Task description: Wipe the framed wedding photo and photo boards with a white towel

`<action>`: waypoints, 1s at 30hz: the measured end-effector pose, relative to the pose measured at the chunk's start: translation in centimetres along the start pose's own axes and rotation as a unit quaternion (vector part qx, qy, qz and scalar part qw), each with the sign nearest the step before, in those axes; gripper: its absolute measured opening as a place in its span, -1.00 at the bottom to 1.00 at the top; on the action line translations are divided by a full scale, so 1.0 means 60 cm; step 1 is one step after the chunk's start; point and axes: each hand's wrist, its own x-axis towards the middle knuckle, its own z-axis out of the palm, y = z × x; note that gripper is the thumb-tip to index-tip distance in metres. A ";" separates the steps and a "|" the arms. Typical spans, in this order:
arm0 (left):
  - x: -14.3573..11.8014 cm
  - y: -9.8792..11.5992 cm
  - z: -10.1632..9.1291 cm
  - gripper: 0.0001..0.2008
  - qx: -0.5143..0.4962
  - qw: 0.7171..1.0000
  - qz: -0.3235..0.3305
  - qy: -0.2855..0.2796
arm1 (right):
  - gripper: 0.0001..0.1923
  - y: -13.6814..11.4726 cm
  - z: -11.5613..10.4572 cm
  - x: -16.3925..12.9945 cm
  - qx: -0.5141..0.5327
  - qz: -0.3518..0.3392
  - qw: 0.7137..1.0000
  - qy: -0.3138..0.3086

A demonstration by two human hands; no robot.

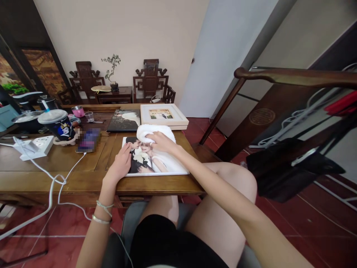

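Note:
A wedding photo panel (pixel 156 163) with a white edge lies flat on the wooden table in front of me. Resting on its left edge is my left hand (pixel 121 163), fingers stretched out over the picture. My right hand (pixel 161 143) grips a fluffy white cloth (pixel 157 131) and presses it on the upper part of the photo. The cloth is bunched up and covers the panel's top right area. Part of the right hand's fingers sinks into the cloth and is hidden.
Behind the panel lie a white framed picture (pixel 178 120) and a dark photo panel (pixel 114 124). To the left are a phone (pixel 88 140) on a charging cable, a lidded drink cup (pixel 63 126), a power strip (pixel 41 146) and a pink cup (pixel 78 111). A wooden chair (pixel 223 108) stands right.

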 end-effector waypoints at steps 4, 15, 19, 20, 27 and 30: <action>0.002 -0.002 0.003 -0.49 0.005 1.000 0.000 0.001 | -0.52 -0.018 0.000 -0.021 0.001 -0.010 1.000 0.006; -0.001 -0.003 0.008 -0.50 -0.007 1.000 0.005 0.015 | -0.54 -0.145 -0.037 -0.236 0.050 -0.084 0.995 -0.032; -0.001 -0.002 0.007 -0.49 -0.002 1.000 0.003 0.017 | -0.52 -0.142 -0.043 -0.232 0.051 -0.091 0.993 -0.050; 0.000 -0.003 0.008 -0.49 -0.002 1.000 0.007 0.016 | -0.51 -0.136 -0.041 -0.220 0.048 -0.084 0.994 -0.052; 0.003 -0.009 0.007 -0.49 -0.004 1.000 0.017 0.009 | -0.50 -0.080 -0.015 -0.075 0.021 -0.036 0.998 -0.037; 0.002 -0.007 0.005 -0.49 -0.003 1.000 0.018 0.008 | -0.53 -0.062 -0.008 -0.012 0.015 -0.030 0.999 -0.030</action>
